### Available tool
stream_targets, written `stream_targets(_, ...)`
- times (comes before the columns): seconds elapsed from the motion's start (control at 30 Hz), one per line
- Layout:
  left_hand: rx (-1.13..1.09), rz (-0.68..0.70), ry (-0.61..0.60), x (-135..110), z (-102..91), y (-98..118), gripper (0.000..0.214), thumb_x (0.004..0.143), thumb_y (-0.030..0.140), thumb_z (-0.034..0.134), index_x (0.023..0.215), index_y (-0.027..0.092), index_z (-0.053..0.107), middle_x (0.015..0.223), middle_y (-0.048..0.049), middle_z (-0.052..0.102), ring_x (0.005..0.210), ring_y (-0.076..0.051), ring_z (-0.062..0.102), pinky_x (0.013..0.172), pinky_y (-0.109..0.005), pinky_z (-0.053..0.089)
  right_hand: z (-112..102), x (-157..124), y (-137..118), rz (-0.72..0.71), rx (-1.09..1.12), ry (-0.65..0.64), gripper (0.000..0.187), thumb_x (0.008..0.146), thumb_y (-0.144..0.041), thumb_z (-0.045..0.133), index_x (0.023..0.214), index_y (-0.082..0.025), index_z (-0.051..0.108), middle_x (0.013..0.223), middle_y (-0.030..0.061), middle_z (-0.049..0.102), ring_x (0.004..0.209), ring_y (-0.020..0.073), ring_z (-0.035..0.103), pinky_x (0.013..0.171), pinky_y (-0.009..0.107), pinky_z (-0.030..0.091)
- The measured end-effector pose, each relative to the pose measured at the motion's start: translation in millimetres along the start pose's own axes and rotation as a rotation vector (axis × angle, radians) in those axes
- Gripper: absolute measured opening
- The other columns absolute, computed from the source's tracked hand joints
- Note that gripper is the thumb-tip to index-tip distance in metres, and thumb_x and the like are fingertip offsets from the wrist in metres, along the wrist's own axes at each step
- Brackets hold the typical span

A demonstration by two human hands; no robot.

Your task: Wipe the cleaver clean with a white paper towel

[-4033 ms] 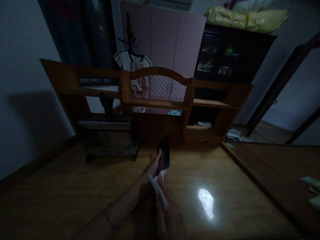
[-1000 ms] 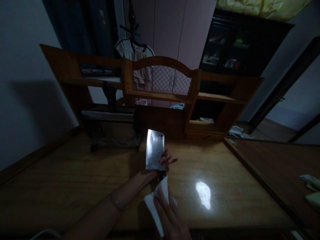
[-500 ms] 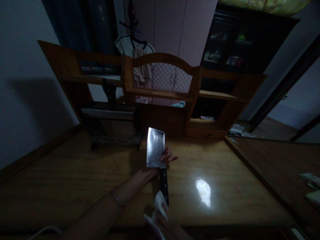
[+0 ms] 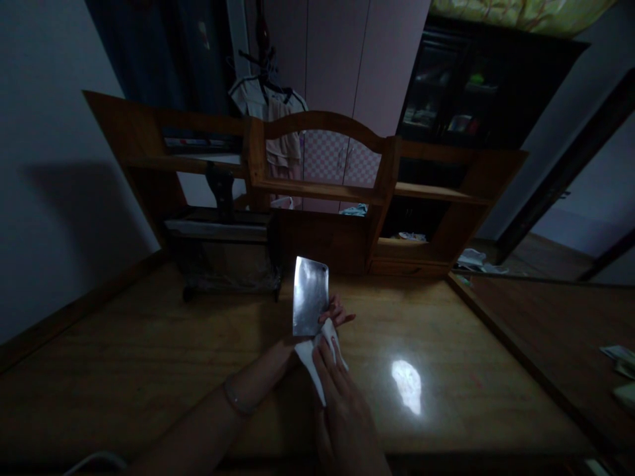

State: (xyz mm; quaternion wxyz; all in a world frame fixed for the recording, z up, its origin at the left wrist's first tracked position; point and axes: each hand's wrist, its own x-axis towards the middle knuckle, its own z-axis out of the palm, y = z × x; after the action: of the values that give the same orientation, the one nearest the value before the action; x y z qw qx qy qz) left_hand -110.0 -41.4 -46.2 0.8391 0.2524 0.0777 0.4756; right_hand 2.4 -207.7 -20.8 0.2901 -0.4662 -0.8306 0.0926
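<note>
A steel cleaver (image 4: 309, 295) stands upright over the wooden table (image 4: 149, 370), blade up and catching light. My left hand (image 4: 338, 313) grips it from behind at the base of the blade, fingertips showing at the right edge. My right hand (image 4: 342, 403) presses a white cloth (image 4: 313, 354) against the cleaver's handle, which the cloth hides. A bracelet sits on my left wrist.
A wooden shelf unit (image 4: 322, 192) runs along the table's back edge. A dark metal rack (image 4: 223, 254) stands at the back left. A dark cabinet (image 4: 476, 86) and pink wardrobe stand beyond. Papers (image 4: 618, 360) lie far right. A light glare (image 4: 407, 383) shines on the tabletop.
My right hand with the cloth slid down off the handle, baring it half a second ago, and has come back up to cover it below the blade. The cleaver stays upright.
</note>
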Motion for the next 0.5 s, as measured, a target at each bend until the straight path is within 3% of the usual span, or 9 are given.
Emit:
stream_targets(0.13, -0.014, 0.026, -0.032, -4.1, 10.5, -2.9, 0.027, 0.092, 0.019, 0.047, 0.066, 0.021, 0.05, 0.047, 0.0039, 0.034, 0.052, -0.017, 0.052, 0.091, -0.041, 0.049, 7.9, -12.9, 9.1, -0.061, 0.025, -0.013, 0.093, 0.063, 0.002, 0.043, 0.154, -0.011, 0.026, 0.162, 0.0097, 0.019, 0.15, 0.0283, 0.013, 0.116, 0.048, 0.037)
stream_targets(0.27, -0.053, 0.101, 0.031, -9.8, 14.9, -5.4, 0.03, 0.094, 0.024, 0.048, 0.064, 0.021, 0.047, 0.054, 0.0018, 0.038, 0.052, -0.016, 0.049, 0.079, -0.036, 0.051, 14.5, -29.3, 21.9, -0.171, -0.005, 0.006, 0.088, 0.07, -0.003, 0.046, 0.155, -0.008, 0.024, 0.161, 0.0126, 0.02, 0.149, 0.0312, 0.014, 0.114, 0.047, 0.038)
stream_targets(0.37, -0.04, 0.084, 0.018, -10.1, 16.6, -3.7, 0.033, 0.094, 0.027, 0.047, 0.062, 0.02, 0.046, 0.051, 0.0025, 0.034, 0.049, -0.015, 0.046, 0.075, -0.034, 0.051, 18.6, -40.1, 28.0, -0.245, -0.051, 0.047, 0.076, 0.079, -0.007, 0.045, 0.153, -0.007, 0.027, 0.159, 0.0143, 0.028, 0.148, 0.0305, 0.018, 0.112, 0.043, 0.041)
stream_targets(0.5, -0.006, 0.051, -0.034, -10.0, 21.5, 0.0, 0.035, 0.095, 0.034, 0.047, 0.064, 0.018, 0.051, 0.052, 0.0013, 0.036, 0.051, -0.015, 0.048, 0.07, -0.033, 0.049, 20.5, -51.0, 23.9, -0.255, -0.156, 0.158, 0.055, 0.088, -0.005, 0.042, 0.144, -0.008, 0.046, 0.147, 0.0143, 0.048, 0.143, 0.0275, 0.032, 0.109, 0.036, 0.045)
